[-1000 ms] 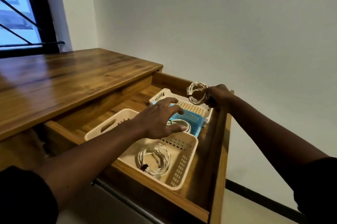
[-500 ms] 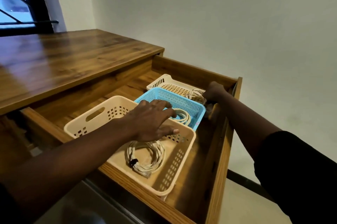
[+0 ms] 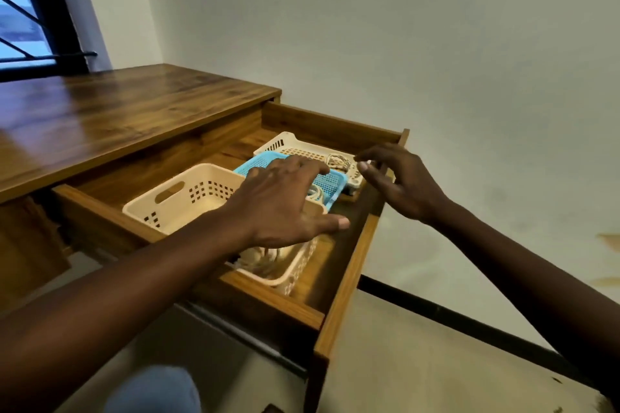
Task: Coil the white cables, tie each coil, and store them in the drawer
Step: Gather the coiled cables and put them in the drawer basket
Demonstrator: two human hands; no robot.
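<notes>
Lying flat in the far cream tray [image 3: 285,144], the coiled white cable [image 3: 338,160] sits at the back right corner of the open drawer [image 3: 345,278], a round loop with no marked long axis. The right hand [image 3: 406,187] is the nearer one. It hovers just to the right of the coil and slightly above the tray's edge, and its fingers [image 3: 361,157] are spread and loose, holding nothing, with the tips pointing left toward the loop but not touching it.

The left hand [image 3: 285,204] lies nearer the body, palm down and fingers splayed over the blue basket [image 3: 330,182] and the rim of the near cream basket [image 3: 188,191], gripping nothing. A second coil [image 3: 313,192] shows in the blue basket beside its fingertips, and a third coil [image 3: 265,256] lies in the near basket under its wrist. Ties on the coils are too small to make out.

With a coil in each of the three containers, storing looks done or nearly so. Any last nudge to the far coil would fall to the right hand, reaching leftward. The tabletop [image 3: 117,120] lies to the left, well apart from both hands.
</notes>
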